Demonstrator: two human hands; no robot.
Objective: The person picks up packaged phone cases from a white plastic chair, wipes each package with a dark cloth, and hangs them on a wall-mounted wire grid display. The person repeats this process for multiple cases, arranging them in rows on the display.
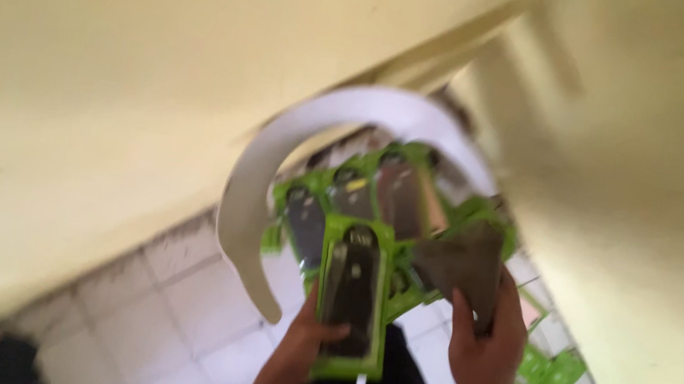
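Left hand grips a green-bordered blister pack with a dark item inside, thumb across its lower face, held upright at about 6 o'clock from the white plastic chair. Right hand pinches a dark, flat, roughly triangular piece, at 3 o'clock from the pack and just beside it. View is blurred; what the piece is cannot be told.

Progress, as a judgement: sorting looks partway. One pack is lifted out, while a fan of like green packs lies on the chair seat at 12 o'clock from the hands. More loose green packs lie on the pale tiled floor at 4 o'clock.

All packs are rectangular, bright green edged with dark centres. Yellow walls close in on both sides.
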